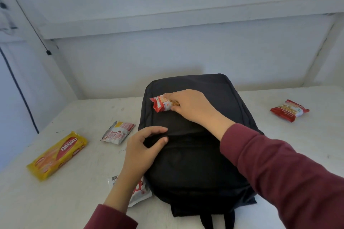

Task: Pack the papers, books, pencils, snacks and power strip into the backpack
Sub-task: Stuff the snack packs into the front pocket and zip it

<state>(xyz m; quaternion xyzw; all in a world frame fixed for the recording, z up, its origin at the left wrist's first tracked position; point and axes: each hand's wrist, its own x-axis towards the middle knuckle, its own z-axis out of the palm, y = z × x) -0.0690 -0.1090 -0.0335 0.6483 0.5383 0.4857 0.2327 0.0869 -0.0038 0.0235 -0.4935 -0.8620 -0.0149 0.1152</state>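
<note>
The small red snack packet (160, 105) lies on the upper part of the black backpack (195, 163). Your right hand (191, 106) grips its right end, and the rest of the packet sticks out to the left of your fingers. Your left hand (143, 152) rests on the backpack's left side with bent fingers and thumb on the fabric; I cannot tell if it pinches it. The backpack lies flat on the white table (74, 201). A yellow biscuit pack (57, 155) and a white-red packet (118, 133) lie on its left, another packet (141, 193) lies under your left wrist, and one red packet (289, 110) lies far right.
</note>
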